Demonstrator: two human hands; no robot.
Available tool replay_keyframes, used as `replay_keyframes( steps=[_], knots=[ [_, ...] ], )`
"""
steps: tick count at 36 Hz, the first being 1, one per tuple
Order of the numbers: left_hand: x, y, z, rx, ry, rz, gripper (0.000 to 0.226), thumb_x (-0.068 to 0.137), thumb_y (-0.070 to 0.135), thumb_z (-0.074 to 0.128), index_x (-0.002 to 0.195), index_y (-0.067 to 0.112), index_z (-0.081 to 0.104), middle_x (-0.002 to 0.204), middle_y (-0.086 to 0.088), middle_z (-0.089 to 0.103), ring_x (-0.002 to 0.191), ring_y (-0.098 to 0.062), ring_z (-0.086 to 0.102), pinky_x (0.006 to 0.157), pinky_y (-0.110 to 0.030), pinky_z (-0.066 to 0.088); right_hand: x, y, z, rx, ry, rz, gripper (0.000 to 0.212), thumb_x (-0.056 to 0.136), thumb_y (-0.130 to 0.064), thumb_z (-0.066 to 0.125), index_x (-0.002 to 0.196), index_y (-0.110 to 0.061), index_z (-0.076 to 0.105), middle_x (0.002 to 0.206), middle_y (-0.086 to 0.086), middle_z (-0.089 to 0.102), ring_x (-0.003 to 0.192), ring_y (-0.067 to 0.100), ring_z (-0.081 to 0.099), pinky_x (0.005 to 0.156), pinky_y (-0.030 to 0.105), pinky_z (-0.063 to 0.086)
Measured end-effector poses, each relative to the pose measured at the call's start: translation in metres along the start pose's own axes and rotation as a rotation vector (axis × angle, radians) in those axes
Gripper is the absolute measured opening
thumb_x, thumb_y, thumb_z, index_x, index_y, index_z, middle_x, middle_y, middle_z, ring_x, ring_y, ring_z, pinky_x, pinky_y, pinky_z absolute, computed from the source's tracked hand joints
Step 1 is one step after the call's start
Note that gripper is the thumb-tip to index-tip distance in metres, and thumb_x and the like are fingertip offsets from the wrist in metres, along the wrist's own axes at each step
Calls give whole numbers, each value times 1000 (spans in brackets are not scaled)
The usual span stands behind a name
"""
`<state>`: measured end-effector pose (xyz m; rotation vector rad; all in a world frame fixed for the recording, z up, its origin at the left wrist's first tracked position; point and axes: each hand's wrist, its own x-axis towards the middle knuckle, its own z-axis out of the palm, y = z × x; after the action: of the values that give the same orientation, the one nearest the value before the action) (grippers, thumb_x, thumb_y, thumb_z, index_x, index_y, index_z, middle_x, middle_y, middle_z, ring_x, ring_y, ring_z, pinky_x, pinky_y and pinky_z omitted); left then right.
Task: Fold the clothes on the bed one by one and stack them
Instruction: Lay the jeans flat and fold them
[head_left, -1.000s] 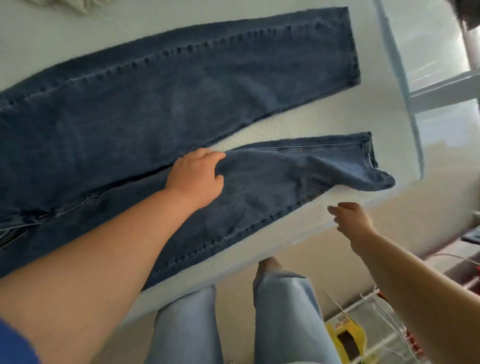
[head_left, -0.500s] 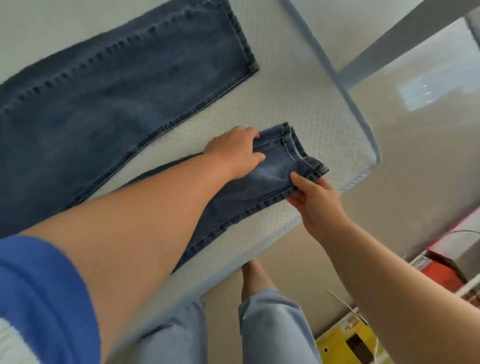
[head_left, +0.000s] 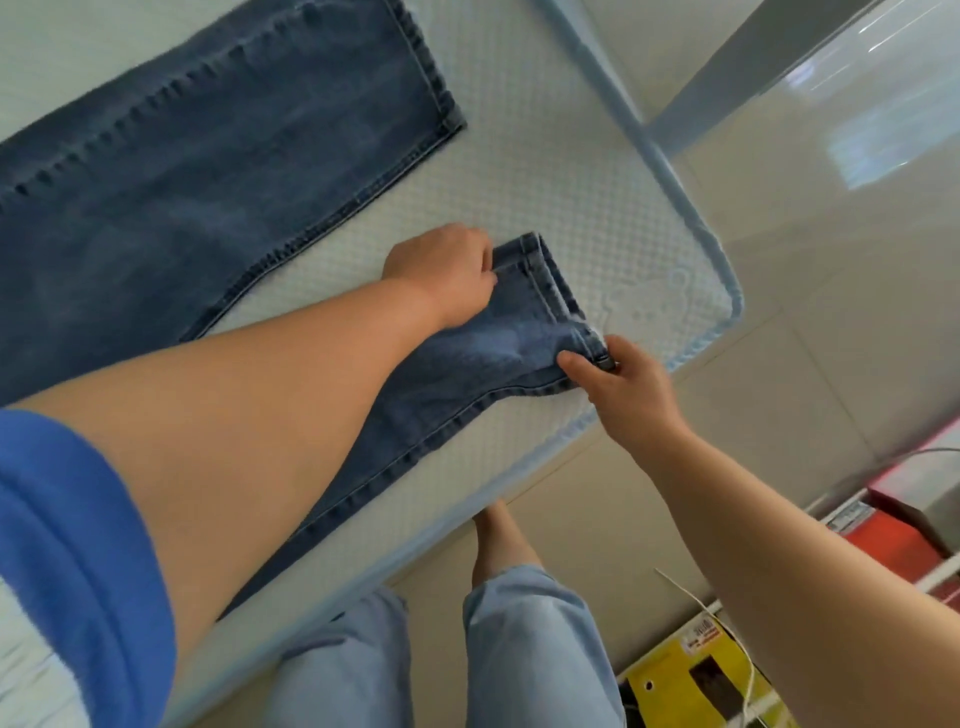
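1. The bed (head_left: 613, 171), covered in a pale quilted mattress with light-blue piping, carries everything; its near right corner sits just beyond both hands.
2. The jeans (head_left: 182, 171) are the one garment in view, dark blue denim spread open with the two legs apart. The far leg lies flat toward the far edge, its hem square and smooth. The near leg runs along the near edge and ends close to the near right corner.
3. The near leg's hem (head_left: 550, 291) is bunched and partly turned up, held between the two hands, so the cloth there is rumpled rather than flat.
4. The left hand (head_left: 441, 275) lies on the inner side of that hem, fingers curled round the cuff edge in a grip.
5. The right hand (head_left: 618, 384) pinches the outer corner of the same hem between thumb and fingers, right at the mattress border.
6. Handling, as a judgement: denim is heavy and fairly stiff for cloth, not slippery and not fragile. It should hold a crease well but drag on the quilted surface. The thick stitched hem and side seams are the firm places to hold; gripping both hem corners, as now, should let the leg be carried across onto the far one without sagging.
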<state>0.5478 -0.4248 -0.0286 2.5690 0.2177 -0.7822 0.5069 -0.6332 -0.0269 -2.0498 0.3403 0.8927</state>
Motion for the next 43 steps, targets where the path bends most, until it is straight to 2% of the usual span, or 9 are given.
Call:
replay_keyframes(
  steps=[4, 7, 10, 14, 18, 24, 31, 36, 43],
  knots=[
    [2, -11, -19, -226, 109, -59, 11, 93, 29, 52, 90, 19, 49, 91, 2, 52, 85, -19, 47, 73, -29, 36, 5, -7, -16, -24, -91, 89, 40, 81, -41, 67, 90, -3, 67, 89, 18, 69, 80, 25, 65, 79, 44, 54],
    [4, -13, -34, -323, 52, -65, 13, 93, 29, 53, 90, 17, 48, 87, 3, 51, 82, -16, 46, 66, -25, 29, 11, -20, -34, -59, -89, 46, 36, 71, -47, 73, 68, -12, 64, 62, 3, 62, 55, 12, 55, 47, 17, 42],
    [12, -14, -41, -400, -60, -128, 16, 88, 35, 60, 88, 22, 52, 84, 5, 53, 80, -13, 48, 61, -25, 33, 19, -31, -43, -114, -83, -5, 33, 68, -39, 79, 63, -14, 58, 56, -1, 53, 46, 7, 46, 44, 17, 38],
    [21, -14, -40, -470, -272, -240, 44, 72, 42, 76, 107, 18, 66, 115, 0, 61, 106, -18, 55, 95, -32, 42, 23, -25, -36, 49, -136, 97, 29, 74, -7, 77, 85, -21, 54, 79, 4, 60, 74, 27, 65, 78, 44, 55],
    [25, -5, -37, -489, -370, -284, 55, 67, 39, 80, 113, 13, 66, 118, -5, 63, 108, -26, 57, 99, -40, 42, 20, -17, -34, 210, -168, 194, 41, 76, 4, 71, 109, -12, 54, 88, 5, 61, 75, 19, 66, 69, 28, 55],
    [29, 5, -28, -624, -122, -130, 19, 71, 16, 78, 75, 24, 61, 72, 9, 58, 65, -7, 55, 56, -16, 44, 19, -8, -46, 179, -215, 114, 21, 77, 0, 69, 78, -20, 62, 67, -8, 65, 63, 7, 61, 59, 19, 47],
    [15, -4, 3, -253, 352, -77, 23, 80, 21, 65, 103, 21, 61, 103, 0, 56, 97, -17, 50, 76, -25, 36, 33, -1, -24, -237, 139, 103, 25, 77, -24, 73, 85, -30, 50, 86, -9, 52, 87, 18, 55, 65, 27, 42],
    [-41, -18, 20, -291, 486, -26, 15, 80, 14, 60, 94, 12, 65, 94, -7, 59, 92, -24, 52, 76, -21, 32, -3, -10, -4, -541, 254, -215, 50, 81, -23, 63, 127, -19, 44, 128, 3, 39, 122, 22, 34, 102, 40, 31],
    [-177, -75, 68, -299, 355, -257, 17, 73, 2, 65, 89, 4, 70, 88, -17, 62, 86, -38, 57, 79, -39, 43, -65, -25, 70, -865, -215, -675, 40, 77, -8, 67, 117, -5, 61, 122, 16, 55, 115, 37, 48, 94, 42, 35]
  ],
)
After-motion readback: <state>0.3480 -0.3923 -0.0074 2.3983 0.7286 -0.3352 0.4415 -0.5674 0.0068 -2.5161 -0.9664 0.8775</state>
